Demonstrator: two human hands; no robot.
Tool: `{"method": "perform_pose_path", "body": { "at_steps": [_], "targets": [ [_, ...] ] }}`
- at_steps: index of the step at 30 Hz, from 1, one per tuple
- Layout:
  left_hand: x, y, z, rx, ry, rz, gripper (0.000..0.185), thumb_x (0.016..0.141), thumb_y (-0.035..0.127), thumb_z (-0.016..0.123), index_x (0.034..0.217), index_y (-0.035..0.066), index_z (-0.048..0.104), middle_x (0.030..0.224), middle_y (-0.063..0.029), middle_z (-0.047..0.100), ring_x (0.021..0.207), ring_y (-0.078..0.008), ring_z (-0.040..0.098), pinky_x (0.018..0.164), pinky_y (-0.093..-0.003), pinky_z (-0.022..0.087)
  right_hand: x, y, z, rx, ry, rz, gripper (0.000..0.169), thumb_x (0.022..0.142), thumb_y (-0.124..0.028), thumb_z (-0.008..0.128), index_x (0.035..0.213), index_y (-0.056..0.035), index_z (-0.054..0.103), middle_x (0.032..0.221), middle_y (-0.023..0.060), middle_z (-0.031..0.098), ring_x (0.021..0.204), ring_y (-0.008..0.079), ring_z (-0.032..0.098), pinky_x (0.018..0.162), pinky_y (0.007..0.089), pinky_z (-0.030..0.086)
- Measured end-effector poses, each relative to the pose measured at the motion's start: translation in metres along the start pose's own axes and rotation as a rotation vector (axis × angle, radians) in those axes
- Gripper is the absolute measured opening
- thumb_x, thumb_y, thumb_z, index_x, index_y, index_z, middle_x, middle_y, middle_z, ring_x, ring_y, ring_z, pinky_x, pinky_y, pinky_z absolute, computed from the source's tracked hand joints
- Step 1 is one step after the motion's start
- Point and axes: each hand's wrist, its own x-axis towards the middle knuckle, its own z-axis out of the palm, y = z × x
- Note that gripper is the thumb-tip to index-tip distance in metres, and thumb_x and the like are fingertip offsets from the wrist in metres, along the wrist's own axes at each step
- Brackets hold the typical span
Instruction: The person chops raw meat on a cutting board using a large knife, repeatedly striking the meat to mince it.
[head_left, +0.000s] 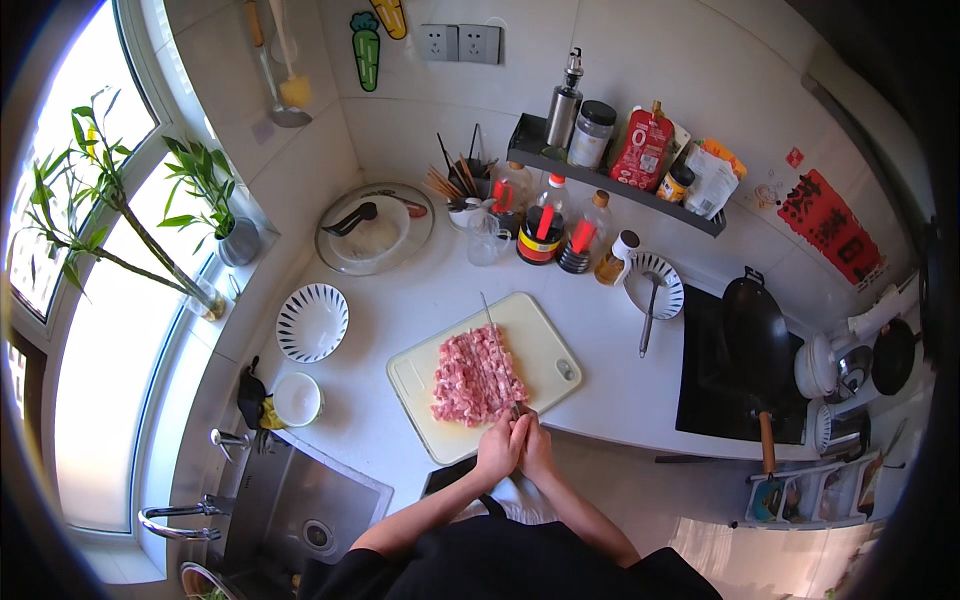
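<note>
Chopped raw meat (474, 379) lies in a roughly square heap on a pale plastic cutting board (547, 337). A knife (499, 346) points away from me, its blade seen nearly edge-on along the right part of the meat. My left hand (501, 448) and my right hand (535, 448) are together at the board's near edge, both closed around the knife's handle. The fingers hide most of the handle.
A patterned bowl (312, 322) and a white bowl (297, 400) stand left of the board, above the sink (330, 487). Bottles (540, 234) stand behind. At right are a bowl with a ladle (653, 289) and a wok (754, 337) on the black cooktop (697, 382).
</note>
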Motion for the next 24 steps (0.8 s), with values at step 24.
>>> {"method": "perform_pose_path", "body": {
  "at_steps": [24],
  "targets": [
    [0.009,-0.022,0.018,-0.105,-0.048,-0.064,0.043,0.095,0.039,0.046,0.100,-0.003,0.057,0.082,-0.0250,0.063,0.078,-0.0369,0.063,0.071,-0.0417,0.048,0.004,0.006,0.005,0.042,-0.010,0.249,0.039,0.092,-0.040,0.051,0.103,-0.0038,0.055,0.078,0.0256,0.063,0.078,0.0406,0.064,0.061,0.0469,0.048]
  ]
}}
